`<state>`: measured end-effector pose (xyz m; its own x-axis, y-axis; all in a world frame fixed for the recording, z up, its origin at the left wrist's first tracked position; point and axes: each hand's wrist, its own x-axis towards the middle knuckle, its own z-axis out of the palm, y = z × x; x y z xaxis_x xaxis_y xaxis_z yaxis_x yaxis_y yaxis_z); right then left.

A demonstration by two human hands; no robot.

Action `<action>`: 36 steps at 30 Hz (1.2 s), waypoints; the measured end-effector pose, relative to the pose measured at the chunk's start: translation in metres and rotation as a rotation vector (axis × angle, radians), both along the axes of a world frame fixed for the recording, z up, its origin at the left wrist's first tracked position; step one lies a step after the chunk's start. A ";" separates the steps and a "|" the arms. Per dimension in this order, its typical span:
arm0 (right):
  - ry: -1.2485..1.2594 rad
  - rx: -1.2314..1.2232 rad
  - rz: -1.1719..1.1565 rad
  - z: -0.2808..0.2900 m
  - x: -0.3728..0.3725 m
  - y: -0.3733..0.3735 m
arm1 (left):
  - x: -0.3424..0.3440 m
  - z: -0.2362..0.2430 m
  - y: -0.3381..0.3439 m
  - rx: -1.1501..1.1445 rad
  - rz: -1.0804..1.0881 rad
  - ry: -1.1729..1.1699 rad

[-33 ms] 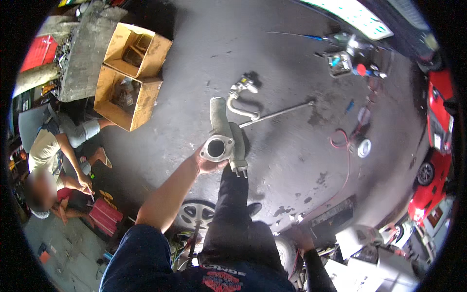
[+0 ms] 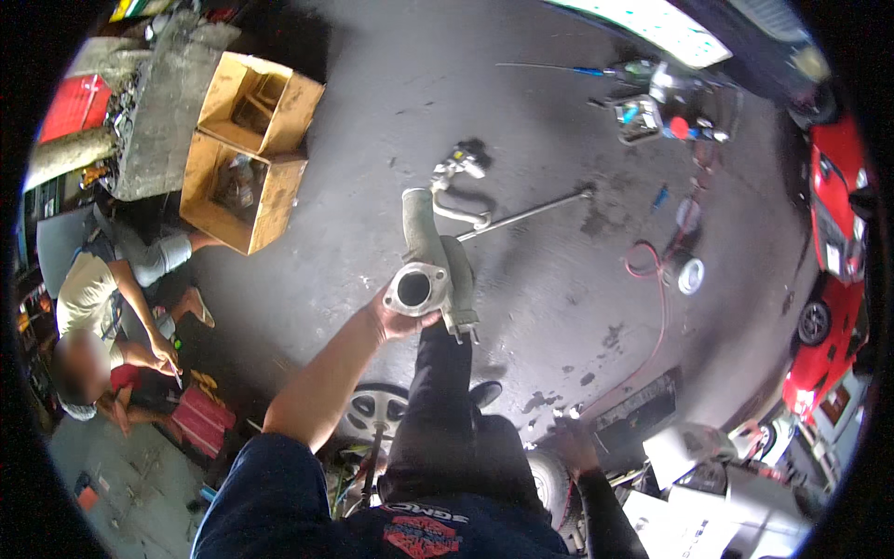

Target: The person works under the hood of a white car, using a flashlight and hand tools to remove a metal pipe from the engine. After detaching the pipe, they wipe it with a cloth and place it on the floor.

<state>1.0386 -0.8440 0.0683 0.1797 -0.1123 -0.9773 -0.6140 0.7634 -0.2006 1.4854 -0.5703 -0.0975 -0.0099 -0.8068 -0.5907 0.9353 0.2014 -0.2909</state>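
My left hand [image 2: 402, 319] is wrapped round a grey cast-metal pipe housing [image 2: 424, 247], holding it up over the floor. Its flange, with a round opening and bolt holes, faces up. One tubular neck points away from me, and studs stick out at its near right end. Low on the right, my right hand [image 2: 575, 445] hangs in shadow beside a wheel, apart from the housing. Its fingers are too dark to make out. Beyond the housing, a bent metal pipe with a fitting [image 2: 458, 191] lies on the floor. A long metal bar [image 2: 531, 216] lies beside it.
Cardboard boxes [image 2: 291, 200] with parts stand at the far left. A person [image 2: 102, 289] sits at the left near a red case [image 2: 203, 419]. A tray of tools [image 2: 637, 119], a red hose [image 2: 663, 317] and a white-rimmed can [image 2: 690, 277] are at the right.
The view has shifted slightly, with floor items at the right appearing a little further left. My left hand still grips the pipe housing.
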 end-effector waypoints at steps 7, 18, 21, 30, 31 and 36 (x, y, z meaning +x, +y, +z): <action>-0.230 -0.927 0.757 0.127 0.065 0.011 | -0.090 0.229 -0.110 -0.180 -0.171 -0.051; -0.134 -1.726 0.525 0.312 -0.132 0.029 | -0.361 0.395 -0.190 -0.511 -0.683 0.024; 0.011 -1.818 0.556 0.336 -0.179 0.040 | -0.408 0.423 -0.208 -0.662 -0.869 -0.068; 0.433 -1.708 0.273 0.329 -0.269 0.087 | -0.504 0.459 -0.243 -0.578 -0.979 -0.620; 0.469 -1.704 0.212 0.323 -0.273 0.092 | -0.510 0.464 -0.250 -0.562 -0.975 -0.691; 0.536 -1.587 0.035 0.299 -0.273 0.105 | -0.511 0.484 -0.272 -0.645 -0.977 -1.017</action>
<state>0.7656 -0.7393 0.3672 -0.0902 -0.9853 0.1450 -0.8751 0.0089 -0.4839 0.9741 -0.8422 0.3865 -0.4905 -0.8372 -0.2418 0.4738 -0.4891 0.7323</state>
